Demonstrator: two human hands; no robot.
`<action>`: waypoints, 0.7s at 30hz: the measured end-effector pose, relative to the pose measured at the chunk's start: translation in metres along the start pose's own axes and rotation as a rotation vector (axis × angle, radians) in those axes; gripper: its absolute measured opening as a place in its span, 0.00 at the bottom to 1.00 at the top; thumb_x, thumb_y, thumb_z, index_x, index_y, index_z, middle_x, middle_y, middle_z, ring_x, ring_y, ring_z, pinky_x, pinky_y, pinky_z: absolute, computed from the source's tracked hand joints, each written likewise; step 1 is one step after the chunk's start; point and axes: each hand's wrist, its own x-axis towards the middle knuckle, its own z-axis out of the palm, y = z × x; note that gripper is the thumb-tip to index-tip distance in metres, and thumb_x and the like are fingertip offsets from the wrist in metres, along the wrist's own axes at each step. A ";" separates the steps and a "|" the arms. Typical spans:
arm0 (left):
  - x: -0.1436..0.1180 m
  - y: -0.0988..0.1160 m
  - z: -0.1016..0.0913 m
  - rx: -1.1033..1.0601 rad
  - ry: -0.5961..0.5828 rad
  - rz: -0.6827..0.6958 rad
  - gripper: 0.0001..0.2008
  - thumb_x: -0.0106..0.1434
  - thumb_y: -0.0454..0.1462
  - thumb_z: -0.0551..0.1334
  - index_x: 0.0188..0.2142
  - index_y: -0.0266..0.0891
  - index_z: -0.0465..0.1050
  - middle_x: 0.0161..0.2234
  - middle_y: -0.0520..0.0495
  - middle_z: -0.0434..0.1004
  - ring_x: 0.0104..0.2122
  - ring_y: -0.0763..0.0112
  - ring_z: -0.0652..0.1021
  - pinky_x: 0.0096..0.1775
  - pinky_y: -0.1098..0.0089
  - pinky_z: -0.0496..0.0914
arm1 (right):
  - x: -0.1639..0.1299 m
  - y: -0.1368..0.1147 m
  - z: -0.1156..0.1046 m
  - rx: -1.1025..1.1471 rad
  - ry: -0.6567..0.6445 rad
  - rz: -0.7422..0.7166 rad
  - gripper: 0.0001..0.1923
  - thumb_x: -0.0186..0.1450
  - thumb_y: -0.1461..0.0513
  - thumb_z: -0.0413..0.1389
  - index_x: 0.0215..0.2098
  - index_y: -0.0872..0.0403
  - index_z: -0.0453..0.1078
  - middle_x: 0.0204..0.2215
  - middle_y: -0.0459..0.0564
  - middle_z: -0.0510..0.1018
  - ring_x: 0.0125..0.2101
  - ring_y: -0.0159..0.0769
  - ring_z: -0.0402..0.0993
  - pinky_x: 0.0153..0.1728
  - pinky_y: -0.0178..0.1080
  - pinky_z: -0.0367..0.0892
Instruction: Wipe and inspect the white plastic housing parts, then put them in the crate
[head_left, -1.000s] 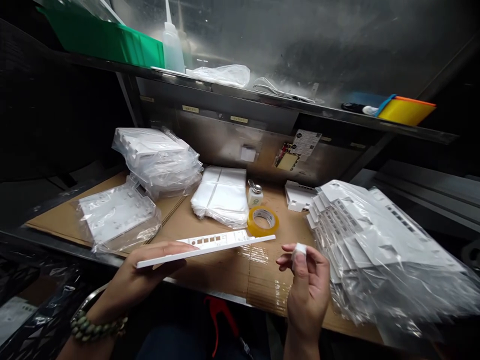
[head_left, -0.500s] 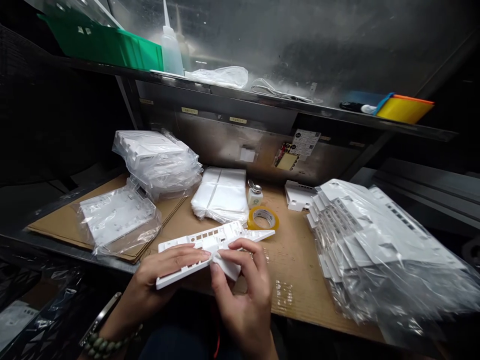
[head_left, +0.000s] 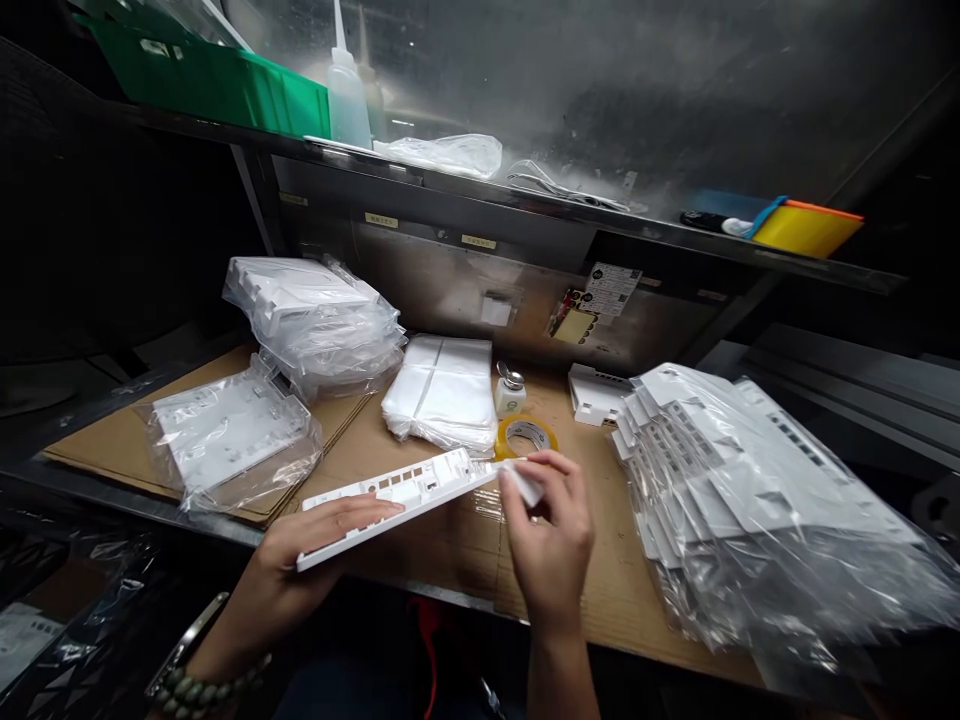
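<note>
A white plastic housing (head_left: 427,487) with a row of square cutouts is tilted above the bench. My left hand (head_left: 315,545) grips its left end, fingers laid over the near edge and the thumb hidden underneath. My right hand (head_left: 553,530) is at the housing's narrow right end, pinching a small white piece (head_left: 529,487) that looks like a folded wipe. Just behind the right fingers lies a roll of yellow tape (head_left: 547,436).
White panels in clear bags (head_left: 720,480) are piled on the right, with more bagged parts (head_left: 307,310) at the left. A stack of clear bags (head_left: 442,390) and a pump bottle (head_left: 511,392) stand behind. Overhead, a shelf (head_left: 450,185) crosses with a green bin (head_left: 225,90).
My right hand has moved right along the housing, from its middle to its right end, with the white piece. The housing has shifted slightly left in my left hand.
</note>
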 end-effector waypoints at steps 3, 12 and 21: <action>-0.002 -0.001 -0.002 -0.049 0.003 -0.062 0.17 0.68 0.32 0.62 0.53 0.52 0.80 0.52 0.50 0.84 0.51 0.62 0.82 0.55 0.67 0.73 | 0.002 0.000 -0.006 0.035 0.034 0.023 0.04 0.67 0.62 0.63 0.40 0.50 0.77 0.45 0.51 0.74 0.44 0.38 0.76 0.39 0.38 0.75; 0.003 0.001 0.000 0.008 -0.055 0.003 0.20 0.69 0.31 0.61 0.56 0.53 0.77 0.53 0.53 0.83 0.52 0.67 0.81 0.57 0.71 0.71 | -0.016 -0.035 0.005 0.218 -0.210 0.037 0.07 0.67 0.64 0.62 0.43 0.48 0.76 0.47 0.49 0.74 0.48 0.37 0.77 0.43 0.35 0.76; 0.006 0.001 -0.003 0.136 -0.083 0.162 0.24 0.68 0.29 0.59 0.60 0.50 0.72 0.56 0.50 0.81 0.55 0.67 0.80 0.60 0.69 0.70 | -0.015 -0.037 0.012 0.275 -0.275 0.063 0.06 0.66 0.65 0.61 0.40 0.50 0.77 0.43 0.50 0.75 0.42 0.35 0.78 0.31 0.30 0.74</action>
